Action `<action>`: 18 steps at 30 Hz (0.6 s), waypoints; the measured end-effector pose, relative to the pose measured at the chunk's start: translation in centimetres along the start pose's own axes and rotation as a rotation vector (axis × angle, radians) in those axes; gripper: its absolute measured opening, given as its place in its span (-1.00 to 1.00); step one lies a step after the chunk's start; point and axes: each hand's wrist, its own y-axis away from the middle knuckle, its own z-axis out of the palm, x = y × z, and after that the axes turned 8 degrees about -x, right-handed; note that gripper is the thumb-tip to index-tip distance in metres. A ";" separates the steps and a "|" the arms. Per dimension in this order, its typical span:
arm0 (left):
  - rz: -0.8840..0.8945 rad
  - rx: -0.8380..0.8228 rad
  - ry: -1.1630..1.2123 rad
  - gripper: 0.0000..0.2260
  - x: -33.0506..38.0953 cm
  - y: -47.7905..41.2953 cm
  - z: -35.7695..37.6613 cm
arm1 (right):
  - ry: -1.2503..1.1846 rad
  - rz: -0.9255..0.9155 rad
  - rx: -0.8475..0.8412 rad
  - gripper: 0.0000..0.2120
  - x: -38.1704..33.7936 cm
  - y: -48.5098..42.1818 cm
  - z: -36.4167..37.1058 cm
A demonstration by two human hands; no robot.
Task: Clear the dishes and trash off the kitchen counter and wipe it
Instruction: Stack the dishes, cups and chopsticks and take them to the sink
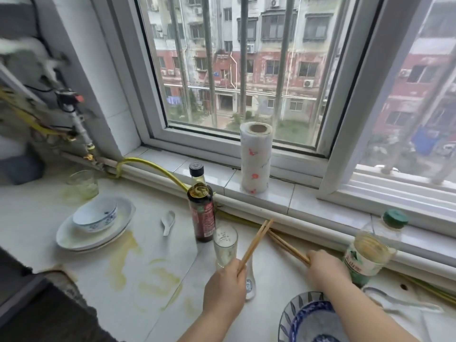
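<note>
I see the left hand [225, 287] with its fingers curled around 2 raised chopsticks [256, 240], whose tips angle up toward the window ledge. The right hand [325, 267] pinches the near ends of 2 low chopsticks [286, 246] that run along the foot of the ledge. I cannot tell whether they rest on the counter [37, 218] or hang just above it.

A tall glass [225, 245] stands just beyond the left hand, with a dark sauce bottle [202, 213] behind it. A patterned spoon [250, 285] lies partly under the left hand. Just beside the right hand stands a plastic bottle [372, 248] with a green cap, and a blue bowl [311, 319] sits near the right forearm.

Further left, a white spoon [167, 222] lies alone. A small bowl [95, 215] sits on stacked plates [74, 240], and a smeared tumbler [84, 183] stands behind them. Yellow-green stains [128, 255] streak the counter. A paper towel roll [255, 159] stands upright on the ledge.
</note>
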 end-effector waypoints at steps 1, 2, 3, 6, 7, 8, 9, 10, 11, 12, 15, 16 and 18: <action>-0.006 -0.003 0.009 -0.82 -0.1 0.0 0.1 | 0.006 0.008 -0.016 -0.79 0.0 -0.1 -0.1; -0.010 -0.003 0.014 -0.81 -0.2 0.0 0.2 | 0.011 0.016 -0.035 -0.82 0.0 -0.1 -0.1; -0.011 -0.002 0.015 -0.80 -0.2 -0.1 0.3 | 0.017 0.018 -0.054 -0.85 -0.1 -0.1 -0.2; -0.018 0.000 0.018 -0.78 -0.3 -0.1 0.7 | 0.014 -0.017 -0.057 -0.91 -0.4 0.0 -0.3; -0.018 -0.005 0.024 -0.78 -0.3 -0.1 0.8 | 0.007 -0.044 -0.042 -0.92 -0.5 0.0 -0.4; -0.015 -0.011 0.026 -0.79 -0.3 -0.1 0.9 | -0.002 -0.077 -0.016 -0.92 -0.6 0.2 -0.5; -0.012 -0.011 0.026 -0.79 -0.3 -0.1 0.9 | -0.008 -0.112 0.017 -0.93 -0.7 0.3 -0.6; -0.008 -0.011 0.027 -0.78 -0.2 0.0 1.0 | -0.011 -0.148 0.056 -0.95 -0.8 0.3 -0.7; -0.007 -0.010 0.028 -0.77 -0.1 0.0 1.0 | -0.013 -0.177 0.093 -0.96 -1.0 0.5 -0.9; -0.008 -0.012 0.030 -0.77 -0.1 0.1 1.1 | -0.009 -0.189 0.126 -0.95 -1.2 0.6 -1.0; -0.021 -0.029 0.044 -0.80 -0.4 0.3 1.3 | -0.004 -0.169 0.136 -0.91 -2.1 0.7 -1.4; -0.029 -0.031 0.055 -0.81 -0.4 0.3 1.3 | -0.008 -0.160 0.114 -0.89 -2.3 0.7 -1.5; -0.037 -0.027 0.076 -0.81 -0.6 0.3 1.3 | -0.029 -0.151 0.083 -0.89 -2.6 1.1 -1.6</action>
